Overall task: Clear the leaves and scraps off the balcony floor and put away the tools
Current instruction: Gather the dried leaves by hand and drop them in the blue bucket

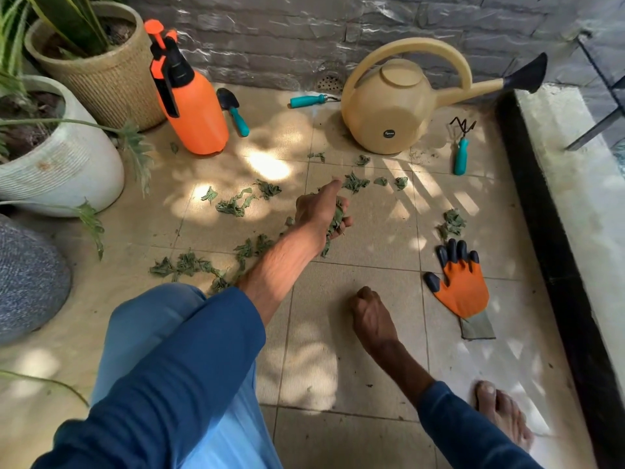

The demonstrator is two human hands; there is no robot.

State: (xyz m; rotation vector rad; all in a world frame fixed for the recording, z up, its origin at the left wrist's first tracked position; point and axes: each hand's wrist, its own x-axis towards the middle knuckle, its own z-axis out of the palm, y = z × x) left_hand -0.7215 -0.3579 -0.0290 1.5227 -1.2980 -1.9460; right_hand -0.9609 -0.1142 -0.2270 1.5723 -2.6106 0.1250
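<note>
A bunch of green leaves [336, 221] is being gripped in the left hand [319, 211], its fingers curled round the bunch. The hand is being held just above the floor tiles [372, 252], on the person's side of the beige watering can [382, 110] and a little to its left. The right hand [370, 313] is being held low over the tiles, further from the watering can than the left hand. Its fingers are being curled into a loose fist, and nothing is being shown inside it.

More scattered leaves [233, 204] are lying on the tiles between the watering can and the person, and they spread out to the can's left. An orange and black glove [463, 286] is lying flat, palm up, nearer the person than the watering can and to its right. A teal-handled hand rake [461, 154] is lying just to the right of the can. A teal-handled tool [309, 100] is lying just to the can's left, by the wall, its head partly hidden. Further left of the can, a small trowel [233, 110] is lying beside an upright orange sprayer [192, 106]. Beyond the sprayer, well apart from the can, a woven pot [101, 72] and a white pot [67, 164] are standing.
</note>
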